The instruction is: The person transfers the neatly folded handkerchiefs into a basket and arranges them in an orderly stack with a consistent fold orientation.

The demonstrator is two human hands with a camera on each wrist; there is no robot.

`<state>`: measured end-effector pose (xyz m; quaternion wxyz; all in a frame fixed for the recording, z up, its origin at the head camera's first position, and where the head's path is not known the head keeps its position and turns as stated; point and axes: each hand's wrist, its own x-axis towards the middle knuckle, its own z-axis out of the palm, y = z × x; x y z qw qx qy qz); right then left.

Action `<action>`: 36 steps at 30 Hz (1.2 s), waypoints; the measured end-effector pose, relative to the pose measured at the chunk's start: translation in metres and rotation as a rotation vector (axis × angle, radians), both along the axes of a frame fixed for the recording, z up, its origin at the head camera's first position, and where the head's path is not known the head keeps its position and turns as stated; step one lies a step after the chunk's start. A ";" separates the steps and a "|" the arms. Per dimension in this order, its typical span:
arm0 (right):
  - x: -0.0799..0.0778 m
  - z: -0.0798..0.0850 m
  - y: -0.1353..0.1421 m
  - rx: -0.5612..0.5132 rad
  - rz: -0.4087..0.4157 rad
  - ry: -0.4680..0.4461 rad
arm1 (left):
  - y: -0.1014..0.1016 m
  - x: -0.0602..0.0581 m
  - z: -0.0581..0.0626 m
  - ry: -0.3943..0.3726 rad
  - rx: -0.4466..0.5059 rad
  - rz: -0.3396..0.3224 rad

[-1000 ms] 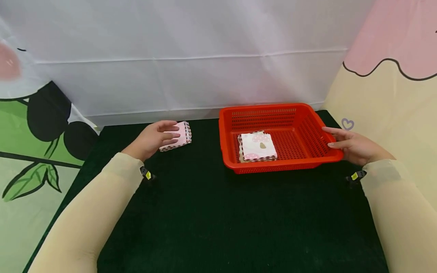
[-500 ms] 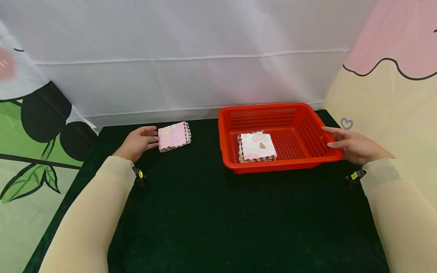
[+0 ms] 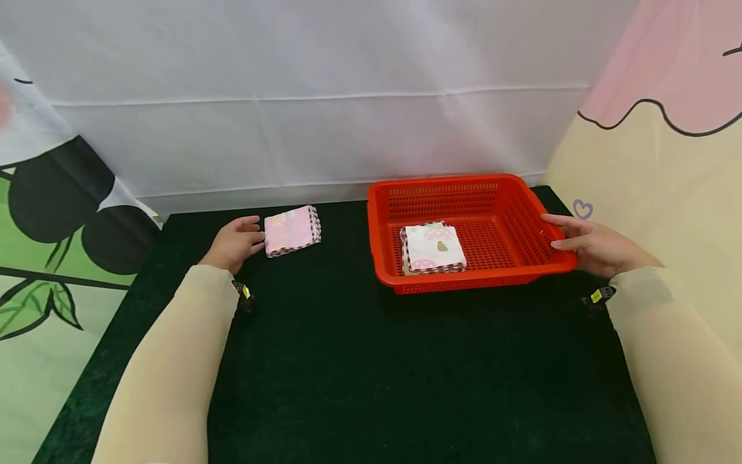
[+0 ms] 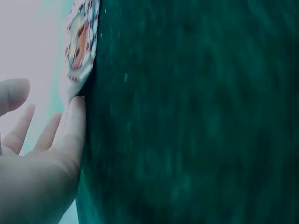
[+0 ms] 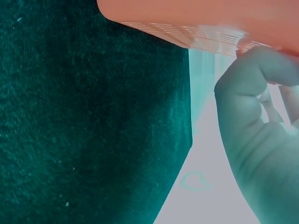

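Note:
A folded pink cloth (image 3: pixel 292 230) with checked edging lies on the dark green table near its back left. My left hand (image 3: pixel 232 243) is beside it with fingers extended, the fingertips right at the cloth's left edge. The left wrist view shows this hand (image 4: pixel 44 172) low over the green surface, fingers spread, and the cloth (image 4: pixel 81 42) beyond the fingertips. On the right, a red plastic basket (image 3: pixel 458 280) holds a stack of folded white cloths (image 3: pixel 435 248) with a pink print. My right hand (image 3: pixel 605 248) grips the basket's right rim, thumb and fingers at the edge.
Green velvety fabric (image 3: pixel 348 361) covers the table. A white curtain (image 3: pixel 313 142) hangs right behind it. Printed sheets enclose both sides, green on the left and a cream sheet (image 3: pixel 649 187) on the right, close by my right hand.
My left hand was over the pink cloth, covering part of it, then drew back left to its left edge. The right hand has stayed on the basket. The view has shifted slightly.

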<state>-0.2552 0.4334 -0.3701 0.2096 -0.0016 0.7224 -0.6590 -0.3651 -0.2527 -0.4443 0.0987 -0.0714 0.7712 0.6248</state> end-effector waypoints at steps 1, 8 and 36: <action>0.000 0.001 0.000 0.013 0.002 0.000 | 0.002 -0.002 -0.001 -0.005 0.012 0.011; 0.000 0.002 0.000 0.010 0.000 -0.005 | 0.012 -0.011 -0.003 -0.061 0.122 0.052; 0.001 0.003 0.000 -0.026 -0.028 -0.030 | 0.038 -0.019 0.013 -0.094 0.271 0.033</action>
